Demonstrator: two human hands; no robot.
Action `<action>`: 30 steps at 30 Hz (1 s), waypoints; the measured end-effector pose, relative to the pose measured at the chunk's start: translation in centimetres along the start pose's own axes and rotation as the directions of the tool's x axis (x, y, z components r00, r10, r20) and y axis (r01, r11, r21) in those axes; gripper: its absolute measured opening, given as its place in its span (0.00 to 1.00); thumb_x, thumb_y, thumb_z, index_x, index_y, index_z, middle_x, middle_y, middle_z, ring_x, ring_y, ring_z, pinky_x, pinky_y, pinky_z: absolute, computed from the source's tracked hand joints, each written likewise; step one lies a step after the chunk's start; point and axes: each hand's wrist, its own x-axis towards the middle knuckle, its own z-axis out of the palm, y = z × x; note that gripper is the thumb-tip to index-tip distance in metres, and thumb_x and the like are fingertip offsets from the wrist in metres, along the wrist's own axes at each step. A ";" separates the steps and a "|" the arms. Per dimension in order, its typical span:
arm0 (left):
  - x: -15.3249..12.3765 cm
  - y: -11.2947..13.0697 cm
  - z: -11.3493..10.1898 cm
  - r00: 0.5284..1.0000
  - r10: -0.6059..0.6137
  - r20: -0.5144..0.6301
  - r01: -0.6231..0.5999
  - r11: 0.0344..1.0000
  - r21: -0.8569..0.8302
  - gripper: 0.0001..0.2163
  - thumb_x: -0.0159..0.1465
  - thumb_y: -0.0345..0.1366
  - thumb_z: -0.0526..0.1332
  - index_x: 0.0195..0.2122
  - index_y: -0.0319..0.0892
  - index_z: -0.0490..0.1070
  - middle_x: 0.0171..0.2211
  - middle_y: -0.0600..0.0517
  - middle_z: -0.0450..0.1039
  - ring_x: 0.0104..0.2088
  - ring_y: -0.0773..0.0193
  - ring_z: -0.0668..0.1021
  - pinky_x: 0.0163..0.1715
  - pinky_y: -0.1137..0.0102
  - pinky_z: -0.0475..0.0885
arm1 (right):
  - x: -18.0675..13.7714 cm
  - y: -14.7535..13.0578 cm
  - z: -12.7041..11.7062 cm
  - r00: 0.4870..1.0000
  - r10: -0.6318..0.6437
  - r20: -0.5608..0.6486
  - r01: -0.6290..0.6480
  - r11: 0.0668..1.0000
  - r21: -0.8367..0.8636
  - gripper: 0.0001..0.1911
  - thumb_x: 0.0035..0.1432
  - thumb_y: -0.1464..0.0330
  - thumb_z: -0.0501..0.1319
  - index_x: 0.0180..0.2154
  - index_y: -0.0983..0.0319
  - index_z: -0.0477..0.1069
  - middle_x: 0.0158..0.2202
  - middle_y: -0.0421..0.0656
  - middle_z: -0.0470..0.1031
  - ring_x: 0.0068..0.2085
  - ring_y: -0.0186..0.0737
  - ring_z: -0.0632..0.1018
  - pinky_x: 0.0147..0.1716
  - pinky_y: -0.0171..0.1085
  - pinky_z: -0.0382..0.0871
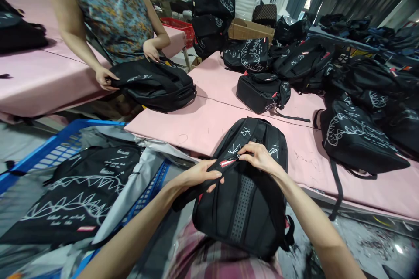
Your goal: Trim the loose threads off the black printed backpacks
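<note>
A black backpack [245,200] with white line drawings lies half on the pink table's [209,117] front edge and half on my lap. My left hand [199,175] grips its black shoulder strap, which carries a small red tag. My right hand [258,157] pinches the same strap at its upper end, close to the tag. Both hands sit over the top of the bag's padded back panel.
A blue crate [55,148] at my left holds finished black bags in grey wrapping. Across the gap, another person holds a black backpack [153,85] on a second pink table. Several more black backpacks [356,135] crowd the table's far and right side.
</note>
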 end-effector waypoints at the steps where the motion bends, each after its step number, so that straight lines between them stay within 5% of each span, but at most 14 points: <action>1: 0.0 0.1 0.1 1.000 0.009 -0.004 -0.008 1.000 0.007 0.14 0.56 0.44 0.60 0.33 0.36 0.68 0.17 0.55 0.66 0.17 0.71 0.68 0.17 0.76 0.61 | 0.1 -0.3 0.0 1.000 -0.021 0.004 0.021 1.000 -0.022 0.05 0.54 0.66 0.62 0.33 0.60 0.74 0.29 0.40 0.74 0.31 0.35 0.72 0.33 0.34 0.63; 11: 0.3 -0.6 0.7 0.998 0.006 -0.059 -0.002 0.997 0.074 0.13 0.57 0.43 0.59 0.32 0.36 0.69 0.15 0.55 0.65 0.15 0.70 0.68 0.15 0.77 0.60 | 0.4 -3.0 0.8 0.967 -0.236 0.096 0.249 0.957 -0.150 0.10 0.59 0.62 0.56 0.34 0.60 0.73 0.30 0.43 0.75 0.33 0.39 0.71 0.34 0.37 0.62; 14: 0.1 -0.7 0.8 0.999 0.018 -0.046 -0.017 1.000 0.012 0.14 0.57 0.44 0.59 0.32 0.36 0.69 0.15 0.55 0.65 0.16 0.70 0.68 0.16 0.77 0.60 | 0.0 -2.5 0.4 0.986 -0.109 -0.126 0.116 0.992 0.046 0.09 0.58 0.63 0.56 0.36 0.60 0.72 0.33 0.43 0.74 0.34 0.38 0.72 0.35 0.36 0.64; 17: 0.0 -0.8 0.9 0.999 0.039 -0.011 -0.040 0.992 -0.122 0.15 0.57 0.45 0.59 0.33 0.36 0.69 0.16 0.55 0.66 0.16 0.71 0.67 0.16 0.77 0.59 | -1.1 -0.6 -0.1 0.941 0.100 -0.323 -0.041 0.982 0.185 0.08 0.55 0.65 0.59 0.36 0.60 0.72 0.33 0.42 0.73 0.33 0.37 0.73 0.33 0.36 0.65; 23: 0.4 -1.6 1.0 0.998 0.063 0.029 -0.048 0.928 -0.370 0.15 0.55 0.45 0.61 0.33 0.35 0.68 0.19 0.55 0.65 0.14 0.75 0.64 0.15 0.78 0.57 | -3.0 2.5 0.1 0.929 0.118 -0.349 -0.072 0.987 0.142 0.05 0.54 0.67 0.61 0.34 0.59 0.72 0.31 0.41 0.73 0.34 0.38 0.72 0.34 0.38 0.66; 30: 0.6 -1.8 0.6 0.999 0.048 0.026 -0.029 0.875 -0.483 0.15 0.53 0.43 0.64 0.34 0.36 0.65 0.28 0.51 0.70 0.13 0.76 0.66 0.12 0.78 0.57 | -1.6 2.8 0.0 0.942 -0.073 -0.327 0.123 0.983 0.135 0.05 0.54 0.64 0.61 0.33 0.58 0.73 0.33 0.43 0.75 0.37 0.41 0.73 0.39 0.42 0.67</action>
